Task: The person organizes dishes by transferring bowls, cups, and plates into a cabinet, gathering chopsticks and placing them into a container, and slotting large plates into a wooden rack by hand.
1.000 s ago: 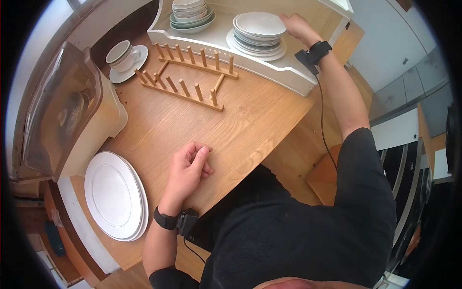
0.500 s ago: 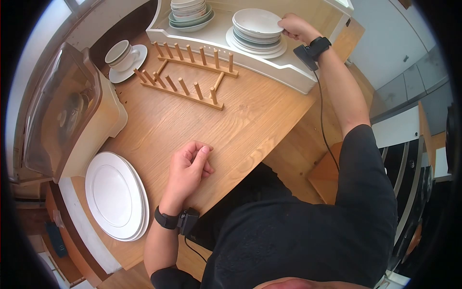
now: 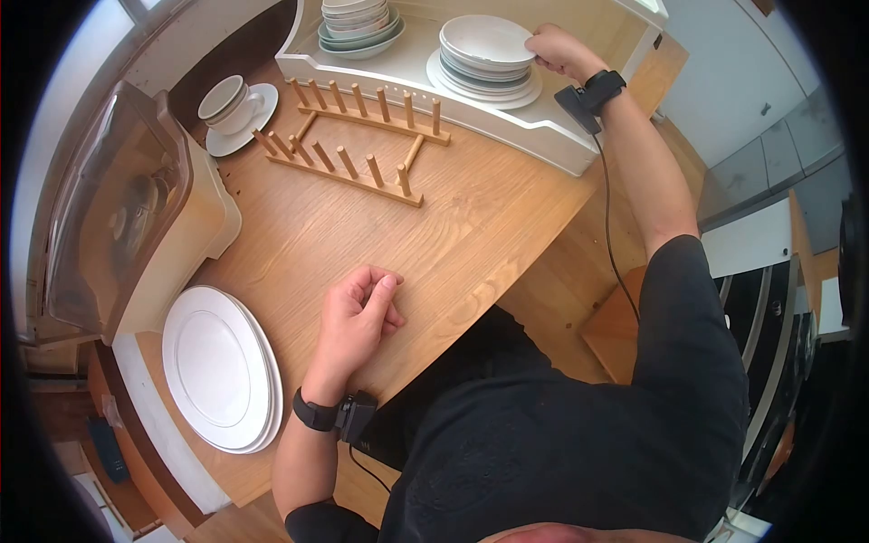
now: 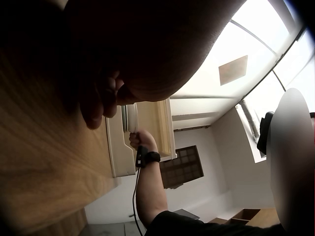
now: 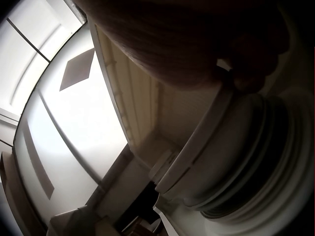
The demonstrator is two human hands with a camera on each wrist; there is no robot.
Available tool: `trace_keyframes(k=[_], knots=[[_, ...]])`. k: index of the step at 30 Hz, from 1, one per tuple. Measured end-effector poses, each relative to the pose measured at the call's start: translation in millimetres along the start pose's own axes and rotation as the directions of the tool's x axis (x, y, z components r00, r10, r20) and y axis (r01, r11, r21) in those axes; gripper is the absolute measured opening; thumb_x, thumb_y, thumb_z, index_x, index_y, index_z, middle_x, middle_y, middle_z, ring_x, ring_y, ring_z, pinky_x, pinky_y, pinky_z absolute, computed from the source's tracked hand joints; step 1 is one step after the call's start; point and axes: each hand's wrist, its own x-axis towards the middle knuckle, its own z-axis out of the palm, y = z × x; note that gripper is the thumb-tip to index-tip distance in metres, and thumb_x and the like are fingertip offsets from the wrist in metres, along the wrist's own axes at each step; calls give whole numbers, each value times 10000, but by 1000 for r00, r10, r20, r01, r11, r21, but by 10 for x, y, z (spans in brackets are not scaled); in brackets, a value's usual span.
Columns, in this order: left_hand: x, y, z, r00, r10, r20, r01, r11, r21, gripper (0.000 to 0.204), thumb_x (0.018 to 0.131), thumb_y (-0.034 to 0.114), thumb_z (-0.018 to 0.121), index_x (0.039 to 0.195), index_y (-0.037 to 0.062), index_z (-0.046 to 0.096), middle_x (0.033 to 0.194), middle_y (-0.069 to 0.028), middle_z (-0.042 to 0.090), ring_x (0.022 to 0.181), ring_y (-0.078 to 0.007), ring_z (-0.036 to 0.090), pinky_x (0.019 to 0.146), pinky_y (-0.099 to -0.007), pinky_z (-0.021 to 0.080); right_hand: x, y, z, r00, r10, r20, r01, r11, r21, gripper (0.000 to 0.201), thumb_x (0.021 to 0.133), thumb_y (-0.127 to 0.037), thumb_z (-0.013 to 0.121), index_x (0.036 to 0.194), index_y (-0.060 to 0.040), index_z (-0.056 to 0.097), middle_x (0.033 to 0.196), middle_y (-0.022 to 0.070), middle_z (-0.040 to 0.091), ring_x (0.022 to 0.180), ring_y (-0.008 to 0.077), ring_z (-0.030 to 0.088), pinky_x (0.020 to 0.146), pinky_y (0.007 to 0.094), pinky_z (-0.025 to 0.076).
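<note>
At the back right, the right hand (image 3: 566, 52) pinches the rim of the top white plate (image 3: 487, 40), which tilts a little on a stack of plates inside a white tray-like shelf (image 3: 543, 145). The right wrist view shows the fingers (image 5: 246, 64) at the rim of that top plate (image 5: 197, 142), raised on the hand's side. The left hand (image 3: 358, 317) rests on the wooden table (image 3: 453, 226) near its front edge, fingers loosely curled, holding nothing. Wooden pegs stand up from a rack (image 3: 353, 145) in front of the shelf.
Large white plates (image 3: 217, 371) are stacked at the table's left front. Cups (image 3: 226, 104) on a saucer (image 3: 258, 118) stand at the back left, near a lidded plastic box (image 3: 127, 208). Bowls (image 3: 360, 27) are stacked in the shelf. A cable (image 3: 608, 235) hangs from the right wrist.
The right hand has shifted slightly left onto the top plate's rim, and that plate has tilted, its right side raised a little. The left hand has stayed in place.
</note>
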Motion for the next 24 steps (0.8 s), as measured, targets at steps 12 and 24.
trace_keyframes(k=[12,24], knots=[[59,-93,-45,999,27,19,-28,999,42,275,1054,250,570,975,7,673,695,-32,633,621,-100,630,563,-269,506,-1813,-1284,601,783,-558,276,455,816,357,237,1011,-214,610,966,17,643,713,16,520,637,98,496,572,280,399],[-1362,477,-356,961,267,-69,-227,910,348,243,985,183,652,1103,-26,690,922,-134,724,811,-265,709,725,-376,562,-2343,-1408,2427,309,-739,599,791,549,270,188,944,-181,623,920,1,665,796,205,677,762,393,659,692,458,508]])
